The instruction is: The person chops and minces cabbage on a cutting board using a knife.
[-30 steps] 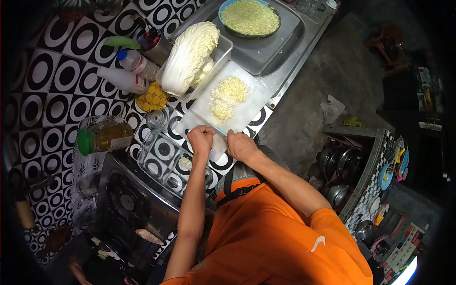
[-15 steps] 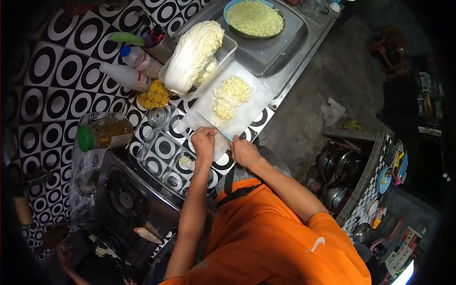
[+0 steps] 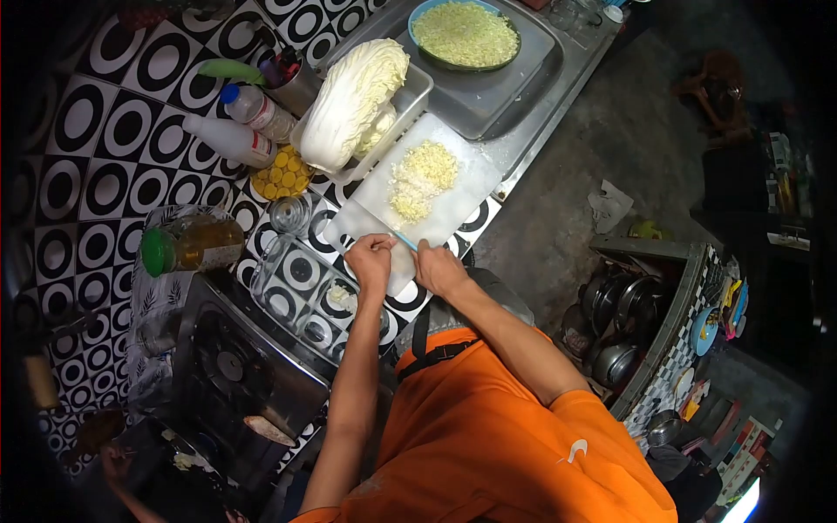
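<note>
My right hand [image 3: 441, 271] is closed around a knife [image 3: 404, 240], whose narrow light-blue part points at my left hand. My left hand [image 3: 370, 260] is pinched at the near end of the white cutting board [image 3: 471, 166], close to the knife tip; what its fingers hold is too small to make out. Ahead of both hands, a pile of finely chopped pale-yellow pieces [image 3: 423, 179] lies on the board. Beyond the board's far left side, a whole napa cabbage [image 3: 357, 100] rests in a clear plastic container [image 3: 421, 91].
A blue-rimmed bowl of chopped greens [image 3: 466, 33] stands on a grey tray [image 3: 532, 65] by the sink. On the left are bottles [image 3: 231, 139], a green-lidded jar [image 3: 196, 247], a glass dish [image 3: 301, 292] and a stove [image 3: 231, 366]. Another person's hand [image 3: 115, 462] shows lower left.
My right hand and the knife have shifted slightly left, nearer my left hand. My left hand has moved a little to the left. The chopped pile looks the same.
</note>
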`<action>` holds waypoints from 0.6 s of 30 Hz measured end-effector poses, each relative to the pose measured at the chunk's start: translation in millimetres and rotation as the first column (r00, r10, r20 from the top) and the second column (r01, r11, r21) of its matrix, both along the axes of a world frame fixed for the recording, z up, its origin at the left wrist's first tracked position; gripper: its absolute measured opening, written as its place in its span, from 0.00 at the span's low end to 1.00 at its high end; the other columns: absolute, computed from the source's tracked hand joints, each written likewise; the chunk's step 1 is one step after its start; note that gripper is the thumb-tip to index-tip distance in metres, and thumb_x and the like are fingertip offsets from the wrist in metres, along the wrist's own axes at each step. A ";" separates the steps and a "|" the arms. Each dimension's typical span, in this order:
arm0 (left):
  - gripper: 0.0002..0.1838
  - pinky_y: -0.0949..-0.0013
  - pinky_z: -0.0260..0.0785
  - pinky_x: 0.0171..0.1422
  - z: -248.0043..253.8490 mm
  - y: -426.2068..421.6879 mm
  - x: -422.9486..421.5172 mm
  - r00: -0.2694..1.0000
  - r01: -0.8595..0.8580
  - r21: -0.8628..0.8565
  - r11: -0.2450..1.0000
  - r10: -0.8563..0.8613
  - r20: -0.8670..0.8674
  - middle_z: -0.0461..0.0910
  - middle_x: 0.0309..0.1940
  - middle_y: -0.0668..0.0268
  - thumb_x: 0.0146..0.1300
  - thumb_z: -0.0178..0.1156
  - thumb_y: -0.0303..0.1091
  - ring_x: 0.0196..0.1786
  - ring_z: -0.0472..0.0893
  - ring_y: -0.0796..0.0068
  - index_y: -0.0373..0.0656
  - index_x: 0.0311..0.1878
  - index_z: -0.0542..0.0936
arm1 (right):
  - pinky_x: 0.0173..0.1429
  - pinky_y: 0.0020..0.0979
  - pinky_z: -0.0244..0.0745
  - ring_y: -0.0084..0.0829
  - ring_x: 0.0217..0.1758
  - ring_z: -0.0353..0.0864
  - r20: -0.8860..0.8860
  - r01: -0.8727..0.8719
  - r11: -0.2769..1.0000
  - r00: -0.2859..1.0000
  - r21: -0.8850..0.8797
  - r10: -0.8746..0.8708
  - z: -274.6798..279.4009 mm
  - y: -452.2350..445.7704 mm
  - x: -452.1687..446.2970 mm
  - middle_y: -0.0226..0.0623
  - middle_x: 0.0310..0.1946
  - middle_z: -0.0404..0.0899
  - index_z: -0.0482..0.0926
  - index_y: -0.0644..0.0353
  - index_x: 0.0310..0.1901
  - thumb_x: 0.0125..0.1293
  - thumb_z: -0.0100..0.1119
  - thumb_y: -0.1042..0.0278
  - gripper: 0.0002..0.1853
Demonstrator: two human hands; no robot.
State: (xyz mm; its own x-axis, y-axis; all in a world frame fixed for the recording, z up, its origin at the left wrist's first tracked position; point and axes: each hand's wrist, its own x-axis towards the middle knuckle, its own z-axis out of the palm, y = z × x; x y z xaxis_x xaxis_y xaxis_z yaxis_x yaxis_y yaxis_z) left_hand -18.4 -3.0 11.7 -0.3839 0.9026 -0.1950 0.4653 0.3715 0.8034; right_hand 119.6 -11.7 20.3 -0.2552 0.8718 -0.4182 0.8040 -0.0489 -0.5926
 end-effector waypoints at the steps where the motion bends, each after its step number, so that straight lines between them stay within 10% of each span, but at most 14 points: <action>1: 0.05 0.74 0.71 0.33 3.9 3.3 1.0 0.999 -0.034 -0.036 0.999 0.035 0.020 0.82 0.23 0.58 0.46 0.68 0.23 0.24 0.80 0.74 0.34 0.28 0.83 | 0.36 0.52 0.75 0.61 0.30 0.78 0.006 -0.021 0.999 1.000 0.048 0.021 4.2 6.0 -0.2 0.62 0.24 0.76 0.69 0.69 0.34 0.68 0.44 0.60 0.17; 18: 0.04 0.79 0.69 0.33 -18.7 0.3 -0.3 0.990 -0.066 0.039 0.997 0.061 0.129 0.82 0.23 0.65 0.49 0.66 0.21 0.25 0.78 0.82 0.33 0.30 0.82 | 0.42 0.51 0.74 0.59 0.36 0.79 0.046 -0.025 0.991 0.998 -0.131 0.031 15.9 -4.3 3.5 0.61 0.27 0.77 0.69 0.68 0.37 0.70 0.40 0.63 0.15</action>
State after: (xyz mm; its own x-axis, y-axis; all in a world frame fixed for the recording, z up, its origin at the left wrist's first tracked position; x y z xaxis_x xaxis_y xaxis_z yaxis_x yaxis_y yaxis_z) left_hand -18.7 -2.7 -7.0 -0.4152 0.8857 -0.2078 0.3345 0.3611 0.8705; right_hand 123.2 -16.0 36.2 -0.2560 0.8019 -0.5398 0.8334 -0.0999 -0.5436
